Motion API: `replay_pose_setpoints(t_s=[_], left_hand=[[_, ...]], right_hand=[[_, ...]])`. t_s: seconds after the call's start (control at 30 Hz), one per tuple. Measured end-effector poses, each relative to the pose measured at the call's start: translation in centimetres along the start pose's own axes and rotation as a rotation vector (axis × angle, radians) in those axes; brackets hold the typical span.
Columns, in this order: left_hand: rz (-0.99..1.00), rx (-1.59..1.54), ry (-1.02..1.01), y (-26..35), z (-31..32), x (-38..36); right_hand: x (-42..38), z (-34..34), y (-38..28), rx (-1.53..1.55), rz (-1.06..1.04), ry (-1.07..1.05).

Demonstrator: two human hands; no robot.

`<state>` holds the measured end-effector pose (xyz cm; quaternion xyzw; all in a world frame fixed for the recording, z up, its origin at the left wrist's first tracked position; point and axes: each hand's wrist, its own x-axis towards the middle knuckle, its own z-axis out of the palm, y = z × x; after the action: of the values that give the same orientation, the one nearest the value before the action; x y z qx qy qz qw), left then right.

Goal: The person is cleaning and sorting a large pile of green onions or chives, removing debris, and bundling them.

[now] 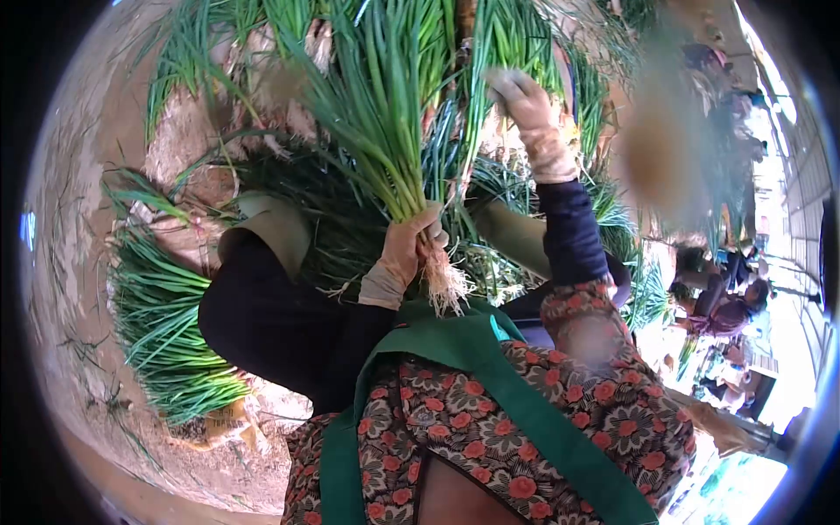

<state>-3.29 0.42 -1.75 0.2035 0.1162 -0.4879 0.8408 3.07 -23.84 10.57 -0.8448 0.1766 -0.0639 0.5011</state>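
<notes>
My left hand (409, 254), in a pale glove, is closed around the lower stems of a bunch of green onions (389, 140). Their leaves fan upward, and the pale stringy roots (444, 280) hang out below the fist. My right hand (528, 107), gloved too, reaches up and forward beside other green onions (516, 39). Its fingers point toward the leaves and are smeared, so whether they grip a stalk does not show. Loose green onions (324, 210) lie between my knees under both hands.
Bundles of green onions with pale roots (179, 131) lie ahead on the dirt ground (74, 289). Another large pile (171, 324) is at my left, by a printed sack (232, 427). Other people (731, 306) sit far right. Blurred spots cover part of the upper right.
</notes>
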Motion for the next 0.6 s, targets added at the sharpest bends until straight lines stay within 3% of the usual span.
replay_pose_setpoints(t_s=[0.07, 0.1, 0.17, 0.2, 0.3, 0.4, 0.43, 0.47, 0.53, 0.6], left_hand=[[0.003, -0.033, 0.005, -0.6, 0.2, 0.4], [0.003, -0.036, 0.031, -0.8, 0.6, 0.4], [0.008, -0.043, 0.075, -1.4, 1.2, 0.9], [0.0, -0.026, 0.09, -1.8, 1.4, 0.9], [0.011, 0.05, 0.116, -2.1, 2.3, 1.0], [0.004, 0.118, 0.204, -2.0, 6.1, 0.3], [-0.01, 0.164, 0.142, -2.2, 5.3, 0.8], [-0.029, 0.208, 0.079, -2.6, 3.4, 1.6], [-0.061, 0.253, 0.028, -3.1, 1.8, 2.3], [-0.077, 0.258, 0.056, -3.2, 2.6, 2.2]], right_hand=[[-0.9, -4.2, 13.1, -0.045, 0.262, 0.096], [-2.1, -3.3, 19.2, -0.527, -0.062, -0.062], [-4.6, -1.4, 22.0, -0.456, -0.019, -0.192], [-6.0, 1.1, 20.8, 0.099, 0.338, -0.145], [-4.4, 3.9, 19.8, 0.275, 0.344, -0.038], [-4.7, 2.8, 15.5, 0.164, 0.242, 0.117], [-5.4, 2.6, 14.0, 0.048, 0.243, 0.202], [-7.0, 1.3, 9.6, 0.05, 0.305, 0.021], [-10.1, 3.0, 10.9, 0.009, 0.11, -0.107], [-12.0, 5.2, 9.7, 0.015, 0.053, -0.165]])
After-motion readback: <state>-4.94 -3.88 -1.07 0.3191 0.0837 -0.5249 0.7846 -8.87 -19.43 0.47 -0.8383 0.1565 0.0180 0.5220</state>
